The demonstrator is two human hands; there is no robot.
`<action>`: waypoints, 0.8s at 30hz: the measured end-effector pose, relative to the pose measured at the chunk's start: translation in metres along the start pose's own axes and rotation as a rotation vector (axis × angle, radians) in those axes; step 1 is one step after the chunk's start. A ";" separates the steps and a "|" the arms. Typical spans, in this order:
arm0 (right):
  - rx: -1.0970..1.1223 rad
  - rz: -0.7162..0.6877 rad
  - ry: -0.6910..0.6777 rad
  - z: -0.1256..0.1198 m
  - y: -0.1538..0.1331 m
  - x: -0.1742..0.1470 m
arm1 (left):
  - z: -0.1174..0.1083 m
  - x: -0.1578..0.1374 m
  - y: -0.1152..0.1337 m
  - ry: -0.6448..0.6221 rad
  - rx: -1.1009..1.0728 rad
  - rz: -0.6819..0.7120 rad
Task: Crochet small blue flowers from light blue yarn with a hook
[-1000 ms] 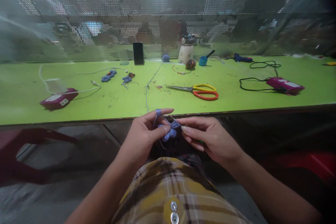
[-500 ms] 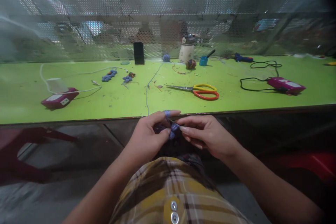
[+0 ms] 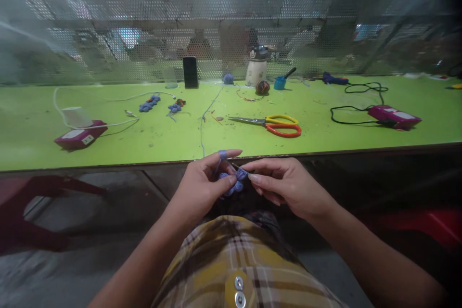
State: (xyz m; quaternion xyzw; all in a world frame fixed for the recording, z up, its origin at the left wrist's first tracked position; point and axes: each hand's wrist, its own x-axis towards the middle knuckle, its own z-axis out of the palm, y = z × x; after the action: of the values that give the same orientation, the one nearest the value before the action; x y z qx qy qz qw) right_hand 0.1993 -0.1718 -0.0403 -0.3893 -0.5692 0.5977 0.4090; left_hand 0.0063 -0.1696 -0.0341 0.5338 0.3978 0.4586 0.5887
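My left hand (image 3: 202, 180) pinches a small blue-purple crochet piece (image 3: 236, 186) between thumb and fingers, just in front of the table edge. Blue yarn (image 3: 223, 155) is wrapped round its raised index finger. From there the strand (image 3: 201, 132) runs over the table to a yarn ball (image 3: 227, 79) at the back. My right hand (image 3: 285, 182) is closed on a thin crochet hook (image 3: 234, 165), its tip at the top of the piece; most of the hook is hidden by the fingers.
Scissors (image 3: 277, 125) with yellow and red handles lie on the green table (image 3: 173, 139). Blue crocheted flowers (image 3: 149, 103), a phone (image 3: 190, 72), a pitcher (image 3: 256, 70), a dark yarn ball (image 3: 262, 87) and a blue cup (image 3: 279, 83) stand behind. Purple boxes with cords (image 3: 393, 117) lie at both sides.
My left hand has shifted slightly left and turned, so more of the crochet piece shows. The wrapped index finger has drawn away from the hook; my right hand has hardly moved.
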 end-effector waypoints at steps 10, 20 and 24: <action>0.391 -0.017 0.126 0.021 0.013 0.004 | 0.008 -0.002 -0.008 0.124 0.164 0.291; -0.009 -0.276 0.144 0.014 0.010 -0.007 | 0.007 -0.007 0.002 -0.002 -0.502 -0.042; -0.365 -0.436 0.193 0.004 0.002 -0.011 | 0.007 -0.010 0.003 -0.018 -0.510 -0.040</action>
State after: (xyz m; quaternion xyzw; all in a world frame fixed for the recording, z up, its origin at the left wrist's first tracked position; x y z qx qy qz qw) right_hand 0.1995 -0.1836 -0.0421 -0.3799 -0.6959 0.3438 0.5032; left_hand 0.0096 -0.1806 -0.0303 0.3641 0.2747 0.5275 0.7168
